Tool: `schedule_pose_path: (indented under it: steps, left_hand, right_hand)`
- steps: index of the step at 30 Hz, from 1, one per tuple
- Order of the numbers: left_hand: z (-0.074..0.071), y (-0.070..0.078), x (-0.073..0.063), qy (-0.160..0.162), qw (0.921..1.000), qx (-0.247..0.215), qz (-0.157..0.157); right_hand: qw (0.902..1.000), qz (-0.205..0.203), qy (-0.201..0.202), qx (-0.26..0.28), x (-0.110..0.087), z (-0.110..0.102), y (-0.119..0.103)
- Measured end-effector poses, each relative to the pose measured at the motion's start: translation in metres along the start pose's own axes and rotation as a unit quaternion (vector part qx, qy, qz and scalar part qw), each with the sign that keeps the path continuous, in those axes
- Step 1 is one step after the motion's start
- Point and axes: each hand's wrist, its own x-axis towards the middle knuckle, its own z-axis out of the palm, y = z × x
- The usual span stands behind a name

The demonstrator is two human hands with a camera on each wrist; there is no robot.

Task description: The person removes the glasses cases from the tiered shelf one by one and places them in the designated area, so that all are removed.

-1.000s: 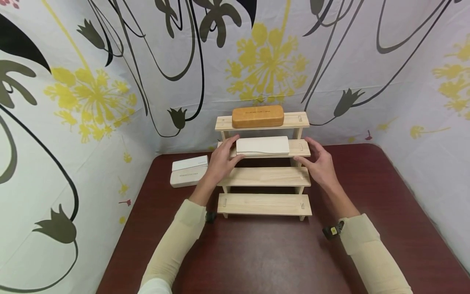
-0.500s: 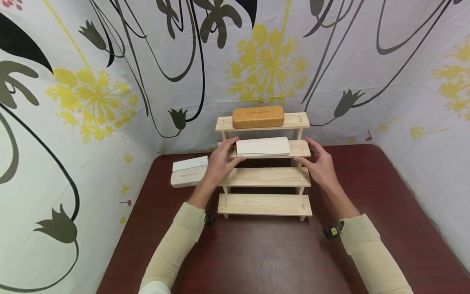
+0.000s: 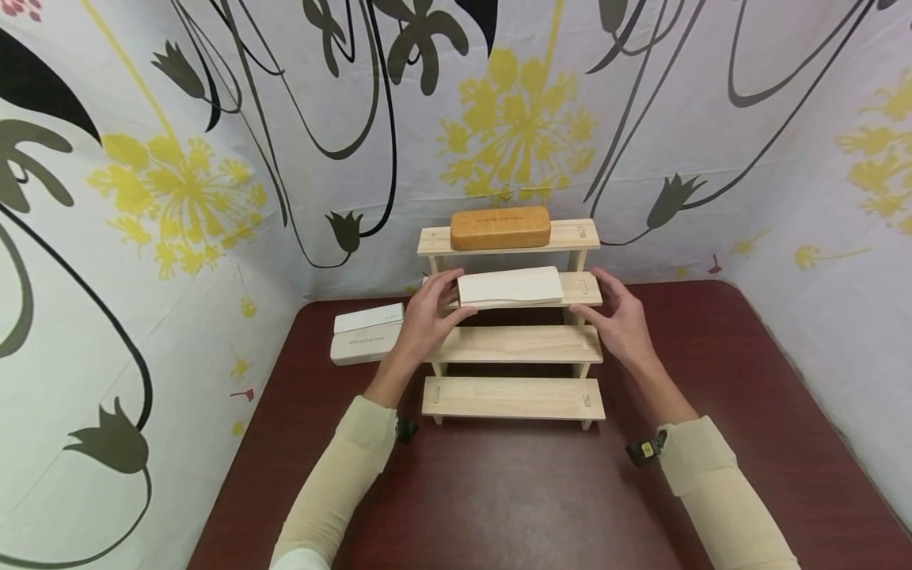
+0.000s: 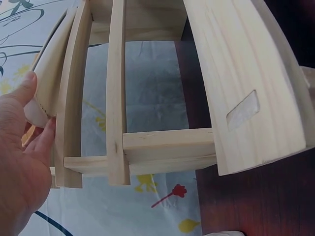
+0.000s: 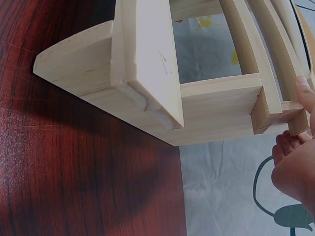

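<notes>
A white glasses case point(image 3: 510, 286) lies on the second board from the top of a stepped wooden shelf point(image 3: 514, 343). My left hand point(image 3: 426, 315) pinches the case's left end; in the left wrist view, the thumb of this hand point(image 4: 22, 142) is on its upper side and the fingers are below. At the right end of the same board is my right hand point(image 3: 621, 321), thumb at the front edge and index finger at the back. The right wrist view shows this hand point(image 5: 298, 162) gripping the board's end point(image 5: 298, 120), fingers partly hidden, apart from the case.
An orange-brown glasses case point(image 3: 500, 229) sits on the top board. Left of the shelf, a white case with a flap point(image 3: 366, 336) lies on the dark red table point(image 3: 513, 507). A patterned cloth point(image 3: 285, 142) hangs behind and at both sides.
The white glasses case has shifted slightly toward the front edge of its board, with my left hand on it. My right hand has stayed in place.
</notes>
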Motion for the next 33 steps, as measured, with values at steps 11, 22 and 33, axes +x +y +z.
schedule_pose_path:
  steps: [11, 22, 33]
  left_hand:
    - [0.0, 0.001, -0.002, 0.003, 0.9978, -0.062, -0.022]
    - [0.0, 0.002, -0.002, 0.002, 0.9988, -0.041, -0.026]
    - [-0.001, 0.0, -0.005, 0.014, 0.9998, -0.011, -0.007]
  right_hand:
    - [0.9998, -0.007, -0.007, 0.018, -0.01, -0.002, -0.037]
    - [0.9999, -0.002, -0.006, 0.015, -0.01, -0.003, -0.037]
    - [0.9998, -0.005, -0.003, 0.02, -0.008, -0.001, -0.029]
